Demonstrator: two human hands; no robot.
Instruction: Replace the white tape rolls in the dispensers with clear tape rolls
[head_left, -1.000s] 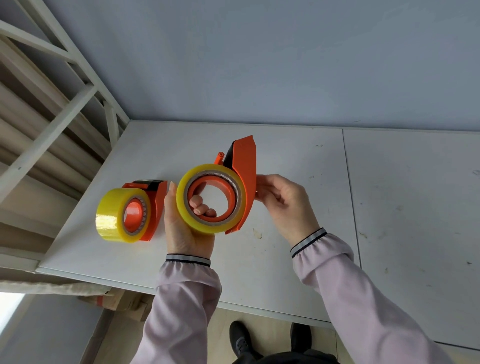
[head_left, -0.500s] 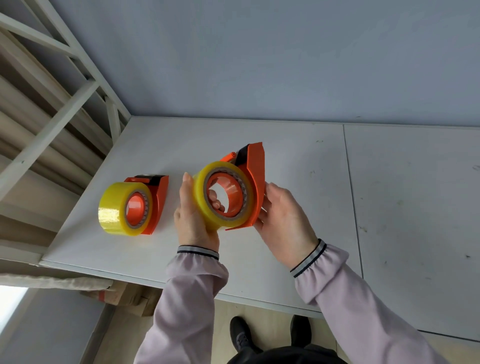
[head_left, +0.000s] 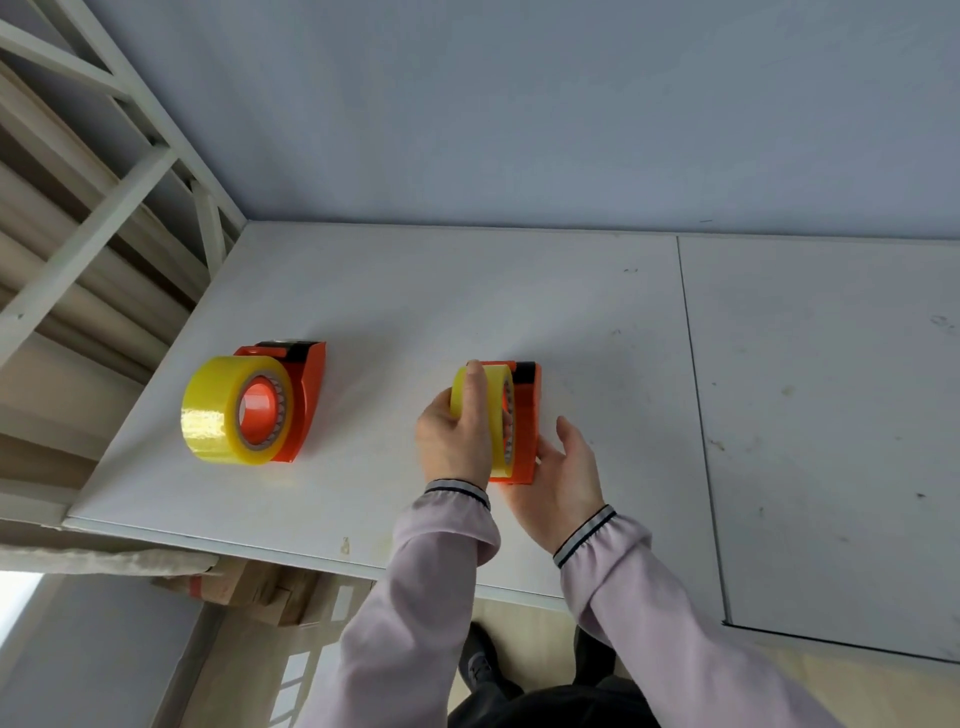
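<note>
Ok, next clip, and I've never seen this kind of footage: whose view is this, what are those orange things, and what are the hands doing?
There is no machine here. A camera worn on a person's head looks down at their own two hands over a white table set against a wall. The orange things are tape dispensers, each loaded with a yellowish clear tape roll. One dispenser stands alone to the left with its roll. The left hand wraps over the roll in the second dispenser, while the right hand steadies that dispenser's near end. It appears to rest on the table. No white roll is in view.
</note>
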